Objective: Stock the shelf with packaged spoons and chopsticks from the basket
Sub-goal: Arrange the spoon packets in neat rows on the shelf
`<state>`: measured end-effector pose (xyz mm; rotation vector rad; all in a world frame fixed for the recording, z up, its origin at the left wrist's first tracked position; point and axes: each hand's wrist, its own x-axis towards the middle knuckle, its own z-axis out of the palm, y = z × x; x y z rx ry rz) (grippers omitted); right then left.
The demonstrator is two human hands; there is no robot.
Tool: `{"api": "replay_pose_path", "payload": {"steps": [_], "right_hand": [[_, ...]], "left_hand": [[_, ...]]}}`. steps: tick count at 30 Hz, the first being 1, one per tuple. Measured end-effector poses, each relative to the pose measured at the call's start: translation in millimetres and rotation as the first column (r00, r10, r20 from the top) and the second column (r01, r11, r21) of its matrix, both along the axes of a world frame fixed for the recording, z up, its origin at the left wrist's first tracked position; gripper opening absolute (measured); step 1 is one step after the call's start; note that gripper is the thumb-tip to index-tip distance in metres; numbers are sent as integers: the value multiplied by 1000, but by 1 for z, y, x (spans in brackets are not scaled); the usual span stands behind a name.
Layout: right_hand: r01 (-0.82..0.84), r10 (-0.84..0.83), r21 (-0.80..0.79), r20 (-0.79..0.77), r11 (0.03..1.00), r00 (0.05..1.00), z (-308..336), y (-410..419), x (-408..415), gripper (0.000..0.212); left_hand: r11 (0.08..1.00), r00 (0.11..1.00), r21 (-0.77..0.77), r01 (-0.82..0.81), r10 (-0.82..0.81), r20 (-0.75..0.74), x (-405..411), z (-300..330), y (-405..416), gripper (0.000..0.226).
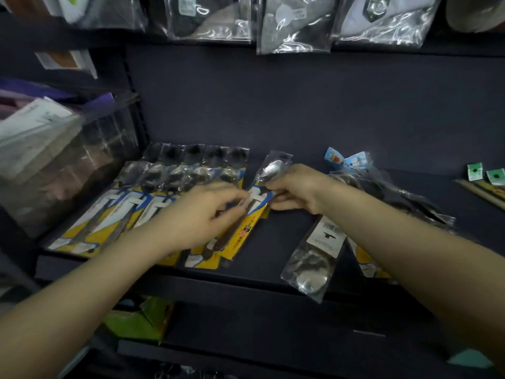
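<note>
One dark shelf (287,236) carries our stock. Row of packaged spoons (153,198) lies flat at nine o'clock; loose spoon packs (317,255) at four o'clock; chopsticks (483,191) at three o'clock. Our left hand (196,214) and right hand (295,190) each have a narrow grip pinching one spoon pack (262,187) at centre, just beside the row.

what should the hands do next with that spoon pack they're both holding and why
Probably lower the spoon pack flat at the right end of the row of yellow-carded spoon packs. Both the left hand and right hand pinch it just beside that row, and bare shelf lies below.
</note>
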<state>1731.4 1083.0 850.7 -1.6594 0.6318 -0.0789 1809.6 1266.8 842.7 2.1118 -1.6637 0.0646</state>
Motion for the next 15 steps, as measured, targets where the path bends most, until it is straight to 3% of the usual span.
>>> {"api": "replay_pose_path", "payload": {"steps": [2,4,9,11,15], "right_hand": [[-122,81,-308,-143,944,986,-1,-4,2,14],[-243,127,-505,-253,828,959,0,-7,5,20],[-192,65,-717,-201,670,978,1,-22,19,40],[-264,126,-791,-234,551,964,-1,-24,27,46],[-396,165,-816,-360,422,918,-3,-19,39,43]], "left_hand": [[985,993,128,112,-116,24,-1,-11,10,53],[973,989,189,132,-142,38,-4,-19,17,64],[948,991,307,81,-110,75,-10,-20,27,90],[924,987,374,77,-123,100,-16,-17,31,95],[894,983,433,112,-164,84,-20,-13,31,99]]}}
